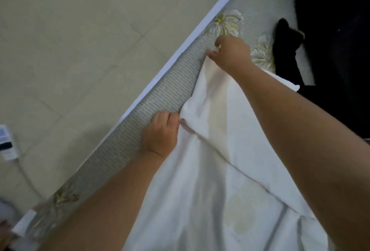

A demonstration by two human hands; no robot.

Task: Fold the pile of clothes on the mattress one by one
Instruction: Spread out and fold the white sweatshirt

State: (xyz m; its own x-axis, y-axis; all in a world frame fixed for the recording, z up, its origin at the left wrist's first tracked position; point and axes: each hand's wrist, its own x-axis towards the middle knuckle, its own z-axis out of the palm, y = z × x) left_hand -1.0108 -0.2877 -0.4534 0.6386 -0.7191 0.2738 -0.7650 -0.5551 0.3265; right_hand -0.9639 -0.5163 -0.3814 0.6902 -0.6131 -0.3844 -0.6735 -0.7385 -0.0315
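White cloth, a thin garment (210, 180) with faint yellowish patches, lies spread on the mattress (172, 82), its far edge drawn toward the mattress's rim. The left hand (160, 132) pinches that edge between curled fingers and thumb, the fabric bunching into small folds just at the grip. Further along the same edge, the right hand (232, 54) has its fingers curled down onto a corner of the cloth (the grip itself is mostly hidden under the knuckles, though it looks like a pinch). Between the two grips the hem runs slack, with a soft ridge falling back from it toward the person. Beyond the hands the mattress shows a grey striped band and pale flower prints (228, 22), then a white border. Past the right hand, well apart from the grip, dark clothes (288, 50) lie heaped. Off the left hand's side is a tiled floor (80, 30) with a white cable (26, 176).
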